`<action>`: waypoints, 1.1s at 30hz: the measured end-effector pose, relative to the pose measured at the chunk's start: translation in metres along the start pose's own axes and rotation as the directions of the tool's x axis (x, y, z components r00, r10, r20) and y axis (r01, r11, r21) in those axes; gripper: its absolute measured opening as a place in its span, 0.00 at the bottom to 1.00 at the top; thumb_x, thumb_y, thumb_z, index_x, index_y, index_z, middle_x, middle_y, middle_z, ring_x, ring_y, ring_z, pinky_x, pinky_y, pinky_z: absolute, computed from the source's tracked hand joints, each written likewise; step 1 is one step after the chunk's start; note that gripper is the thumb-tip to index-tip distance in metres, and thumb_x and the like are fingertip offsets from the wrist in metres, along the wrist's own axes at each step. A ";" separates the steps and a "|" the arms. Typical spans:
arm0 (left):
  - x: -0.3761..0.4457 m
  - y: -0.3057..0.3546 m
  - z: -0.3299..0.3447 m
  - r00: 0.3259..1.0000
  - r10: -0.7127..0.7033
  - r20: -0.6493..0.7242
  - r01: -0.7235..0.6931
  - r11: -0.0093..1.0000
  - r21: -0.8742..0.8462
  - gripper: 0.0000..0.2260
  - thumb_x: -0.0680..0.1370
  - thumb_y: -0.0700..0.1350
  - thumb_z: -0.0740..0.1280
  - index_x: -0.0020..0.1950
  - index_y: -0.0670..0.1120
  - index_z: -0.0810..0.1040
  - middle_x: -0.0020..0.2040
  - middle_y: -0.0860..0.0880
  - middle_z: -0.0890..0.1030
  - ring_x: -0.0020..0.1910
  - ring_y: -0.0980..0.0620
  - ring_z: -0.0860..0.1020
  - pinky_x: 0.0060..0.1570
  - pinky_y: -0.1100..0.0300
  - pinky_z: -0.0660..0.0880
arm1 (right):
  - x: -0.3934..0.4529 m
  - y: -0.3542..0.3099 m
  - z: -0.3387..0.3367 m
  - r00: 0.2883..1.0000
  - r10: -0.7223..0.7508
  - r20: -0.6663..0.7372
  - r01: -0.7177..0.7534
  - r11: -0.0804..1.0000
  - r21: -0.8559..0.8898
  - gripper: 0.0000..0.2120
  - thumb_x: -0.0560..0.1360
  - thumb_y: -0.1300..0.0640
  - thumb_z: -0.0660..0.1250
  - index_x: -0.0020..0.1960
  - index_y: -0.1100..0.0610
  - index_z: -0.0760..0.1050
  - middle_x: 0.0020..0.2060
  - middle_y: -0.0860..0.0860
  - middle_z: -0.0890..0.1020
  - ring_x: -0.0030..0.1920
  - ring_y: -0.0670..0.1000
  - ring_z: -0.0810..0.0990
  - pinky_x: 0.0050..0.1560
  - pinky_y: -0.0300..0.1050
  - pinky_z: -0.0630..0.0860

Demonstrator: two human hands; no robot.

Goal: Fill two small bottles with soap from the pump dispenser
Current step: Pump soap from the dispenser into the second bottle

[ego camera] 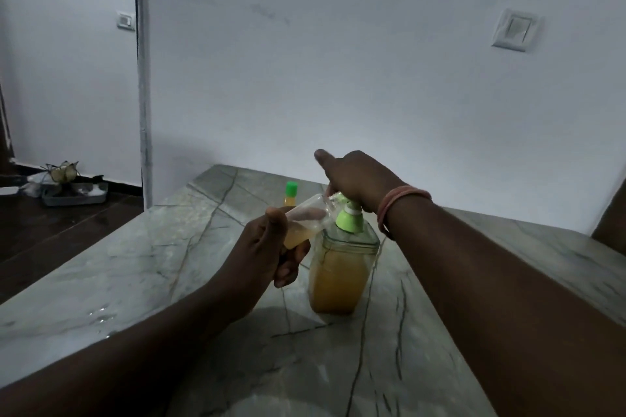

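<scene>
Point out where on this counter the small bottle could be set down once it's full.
Bare marble counter lies left of the left hand, and right of the pump dispenser beneath the right hand's forearm. Crowded: around the dispenser, the held bottle and the capped bottle behind.

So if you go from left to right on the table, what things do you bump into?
left hand holding the small clear bottle → pump dispenser → right hand on the pump, bangles at its wrist.
</scene>
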State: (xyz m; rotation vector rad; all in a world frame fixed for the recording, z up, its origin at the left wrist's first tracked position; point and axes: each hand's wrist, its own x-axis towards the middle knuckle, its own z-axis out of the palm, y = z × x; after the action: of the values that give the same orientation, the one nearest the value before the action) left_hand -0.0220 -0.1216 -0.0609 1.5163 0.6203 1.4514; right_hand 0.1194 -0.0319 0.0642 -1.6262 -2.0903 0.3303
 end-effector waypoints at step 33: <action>0.002 -0.004 -0.004 1.000 -0.007 -0.003 0.007 1.000 -0.026 0.43 0.68 0.79 0.60 0.65 0.45 0.79 0.35 0.42 0.72 0.25 0.55 0.67 0.25 0.63 0.69 | -0.004 0.004 0.007 0.997 0.074 -0.020 -0.073 0.996 0.055 0.19 0.77 0.46 0.60 0.48 0.60 0.81 0.38 0.54 0.80 0.31 0.52 0.73 0.30 0.42 0.65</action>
State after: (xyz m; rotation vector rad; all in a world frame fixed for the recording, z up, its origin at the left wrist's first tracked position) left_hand -0.0247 -0.1175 -0.0636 1.4905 0.6055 1.4521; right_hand 0.1202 -0.0337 0.0559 -1.6707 -1.9914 0.3875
